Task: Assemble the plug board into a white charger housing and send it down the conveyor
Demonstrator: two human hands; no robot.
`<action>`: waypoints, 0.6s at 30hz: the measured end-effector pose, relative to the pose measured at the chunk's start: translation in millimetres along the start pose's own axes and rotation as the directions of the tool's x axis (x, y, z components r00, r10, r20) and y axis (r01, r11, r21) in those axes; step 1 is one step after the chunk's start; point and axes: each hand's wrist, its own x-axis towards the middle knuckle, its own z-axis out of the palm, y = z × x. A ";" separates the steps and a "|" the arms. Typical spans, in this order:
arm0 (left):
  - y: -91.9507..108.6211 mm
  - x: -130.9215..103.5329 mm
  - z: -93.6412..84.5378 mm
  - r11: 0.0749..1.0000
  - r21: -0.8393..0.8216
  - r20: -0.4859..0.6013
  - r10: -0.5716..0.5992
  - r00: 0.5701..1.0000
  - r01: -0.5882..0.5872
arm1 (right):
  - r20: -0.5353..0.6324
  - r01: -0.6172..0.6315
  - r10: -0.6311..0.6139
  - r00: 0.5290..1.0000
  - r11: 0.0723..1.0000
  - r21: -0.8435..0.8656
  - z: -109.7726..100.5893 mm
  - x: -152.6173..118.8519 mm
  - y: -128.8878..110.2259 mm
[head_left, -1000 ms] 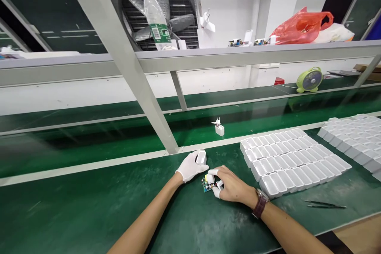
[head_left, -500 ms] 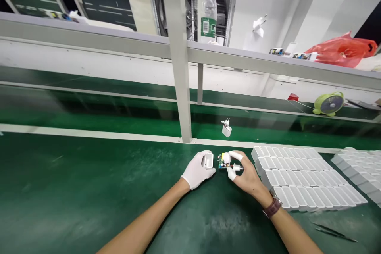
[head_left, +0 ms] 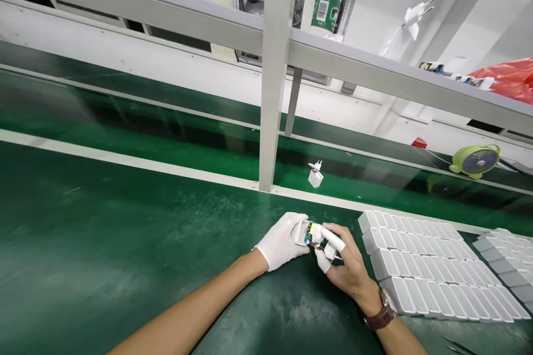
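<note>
Left hand (head_left: 283,241): the white-gloved grip is pinching a white case (head_left: 300,232), whose mouth is facing right above the green counter (head_left: 145,266).
Right hand (head_left: 347,260): the grip, wearing white finger covers (head_left: 333,238), is pinching the board (head_left: 311,233) together with a white plug (head_left: 332,250).
Board: it is sitting between the hands, its left edge meeting the mouth of the case; whether it is touching the rim or lying slightly inside, one cannot tell.
Risk at the mouth: should the hands be pointing along different lines, the board could be catching on the rim and its parts bending.
Risk at the wires (head_left: 320,246): these are running between board and plug; a plug twisting in the fingers could be straining or trapping them.
Risk in the grip: fingers pressing on the board's raised parts could be loosening one, or slipping on the smooth covers.
Cases (head_left: 437,269): rows are standing right of the watch (head_left: 385,310); a wrist swinging right could be knocking them askew.
Tweezers (head_left: 460,346): these are lying at near right, partly out of view.
</note>
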 end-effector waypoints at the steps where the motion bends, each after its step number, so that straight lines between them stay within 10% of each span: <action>1: -1.1 0.0 0.8 1.000 -0.002 -0.001 0.008 1.000 -0.008 | 0.005 -0.001 0.001 1.000 1.000 0.004 0.5 -0.5 -0.3; 18: 1.9 -1.6 1.1 0.984 0.142 0.011 0.106 0.994 -0.107 | 0.091 -0.025 0.021 0.996 0.999 0.045 0.1 -2.9 -2.5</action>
